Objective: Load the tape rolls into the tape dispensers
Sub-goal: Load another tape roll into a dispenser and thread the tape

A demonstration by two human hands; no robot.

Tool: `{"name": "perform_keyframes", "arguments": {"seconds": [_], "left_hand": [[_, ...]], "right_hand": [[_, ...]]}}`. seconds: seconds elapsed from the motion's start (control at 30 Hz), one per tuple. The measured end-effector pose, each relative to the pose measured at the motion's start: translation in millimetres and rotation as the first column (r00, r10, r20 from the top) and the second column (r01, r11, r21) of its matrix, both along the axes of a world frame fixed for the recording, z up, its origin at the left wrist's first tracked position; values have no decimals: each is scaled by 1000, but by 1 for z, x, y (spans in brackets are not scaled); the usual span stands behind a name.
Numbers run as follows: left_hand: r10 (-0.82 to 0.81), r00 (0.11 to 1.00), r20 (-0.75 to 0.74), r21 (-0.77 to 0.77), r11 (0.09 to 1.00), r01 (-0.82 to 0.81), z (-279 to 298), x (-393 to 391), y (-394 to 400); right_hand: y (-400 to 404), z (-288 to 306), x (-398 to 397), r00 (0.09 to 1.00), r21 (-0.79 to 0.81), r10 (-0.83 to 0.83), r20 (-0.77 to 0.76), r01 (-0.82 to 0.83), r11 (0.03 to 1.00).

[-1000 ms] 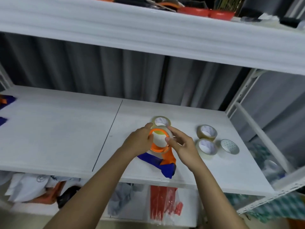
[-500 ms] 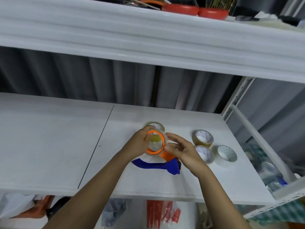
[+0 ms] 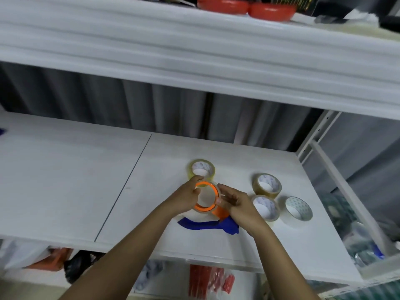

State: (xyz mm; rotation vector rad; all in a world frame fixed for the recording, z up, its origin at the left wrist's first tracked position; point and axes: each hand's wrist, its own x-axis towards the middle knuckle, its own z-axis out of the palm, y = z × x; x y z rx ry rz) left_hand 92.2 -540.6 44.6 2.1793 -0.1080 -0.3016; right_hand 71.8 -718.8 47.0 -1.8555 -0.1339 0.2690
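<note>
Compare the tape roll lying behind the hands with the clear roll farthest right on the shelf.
The roll behind the hands is yellowish; the far-right roll looks clear to whitish. The yellowish roll sits right against the left hand, partly hidden by its fingertips; the far-right roll lies apart from both hands. Both rest flat on the white shelf, hole upward, with white printed cores.

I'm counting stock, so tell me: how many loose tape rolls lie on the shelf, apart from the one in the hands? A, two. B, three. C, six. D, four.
D: four lie loose on the shelf: one roll behind the hands, and a cluster of three at right.
</note>
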Motion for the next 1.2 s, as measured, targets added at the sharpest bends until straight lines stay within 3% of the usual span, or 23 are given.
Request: {"name": "perform_keyframes", "arguments": {"seconds": [0.27,0.73,0.87,1.13,1.2], "left_hand": [[95,990,-105,-105,989,-106,-20,-17,-22],[237,969,64,-36,971,-235,-30,-24,-47],[274,955,115,-25,962,-273,-32,-25,-49],[298,935,191,-34,954,-298,-35,-30,-33],[278,939,202,-51,961,-273,-33,-29,-32]], "right_hand": [[-20,-16,-2,998,-91,62,11,-61,994],[-14,-28,-7,992,-141,-14,125,32,989],[-8,-35,-9,985,-199,-43,168,77,977],[3,-28,-12,952,-473,94,291,58,879],[4,-27,-10,948,-467,76,309,81,881]]}}
